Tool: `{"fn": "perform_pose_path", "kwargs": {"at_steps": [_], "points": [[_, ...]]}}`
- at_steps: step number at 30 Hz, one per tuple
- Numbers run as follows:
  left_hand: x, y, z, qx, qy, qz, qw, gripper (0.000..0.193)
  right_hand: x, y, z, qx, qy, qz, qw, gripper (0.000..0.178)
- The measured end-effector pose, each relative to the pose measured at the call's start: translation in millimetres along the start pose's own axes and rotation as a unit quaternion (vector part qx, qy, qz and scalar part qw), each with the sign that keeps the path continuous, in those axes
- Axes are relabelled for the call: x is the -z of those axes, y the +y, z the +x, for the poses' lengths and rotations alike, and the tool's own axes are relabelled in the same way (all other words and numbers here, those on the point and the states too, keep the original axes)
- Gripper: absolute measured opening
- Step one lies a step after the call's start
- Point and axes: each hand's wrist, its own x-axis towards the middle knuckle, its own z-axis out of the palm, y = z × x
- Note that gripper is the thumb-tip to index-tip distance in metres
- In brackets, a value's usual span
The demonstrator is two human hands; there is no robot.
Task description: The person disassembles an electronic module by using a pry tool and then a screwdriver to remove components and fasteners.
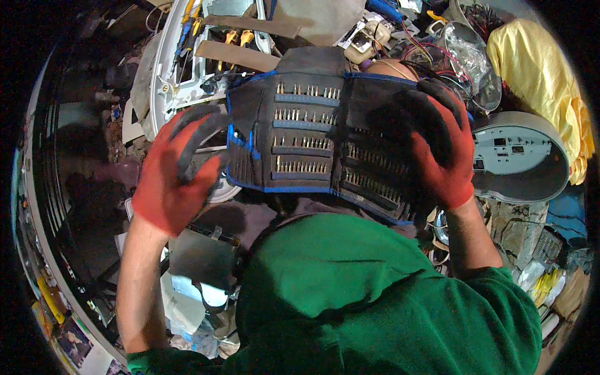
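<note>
A black fold-out bit pouch with blue trim lies spread in front of me, just beyond my green-clad torso. Rows of small metal screwdriver bits sit in its elastic strips on the middle and right panels. My left hand, in a red glove with dark fingertips, is beside the pouch's left flap, its fingers apart and curved. Over the right panel is my right hand, gloved alike, with thumb and fingers spread. Whether its fingertips touch the fabric cannot be made out. Nothing shows in either hand.
Behind the pouch, a pale plastic frame holds yellow-handled pliers and other tools. Tangled wires lie at the far right, near a yellow cloth. A grey oval housing stands right of my right hand.
</note>
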Motion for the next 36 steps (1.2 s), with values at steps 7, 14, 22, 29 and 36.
{"fn": "perform_pose_path", "kwargs": {"at_steps": [7, 14, 22, 29, 36], "points": [[-42.5, -26.7, 64.9, -0.051, 0.045, 0.020, 0.997, 0.050, -10.7, 18.2, -11.1, -0.015, 0.007, 0.005, 1.000, 0.049], [-61.7, -35.8, 88.2, -0.068, 0.056, 0.004, 0.996, 0.053, -13.4, 20.3, -14.1, -0.038, 0.006, 0.022, 0.999, 0.049], [-78.1, -29.7, 100.1, -0.085, 0.059, 0.063, 0.993, 0.054, -15.6, 22.5, -13.3, -0.033, 0.008, 0.033, 0.999, 0.051], [-88.7, -15.2, 111.8, -0.076, 0.065, 0.148, 0.984, 0.054, -16.8, 22.5, -14.4, -0.041, 0.027, 0.045, 0.998, 0.051], [-93.4, -4.1, 119.0, -0.101, 0.071, 0.229, 0.966, 0.050, -16.2, 24.0, -13.6, -0.042, 0.021, 0.045, 0.998, 0.051]]}}
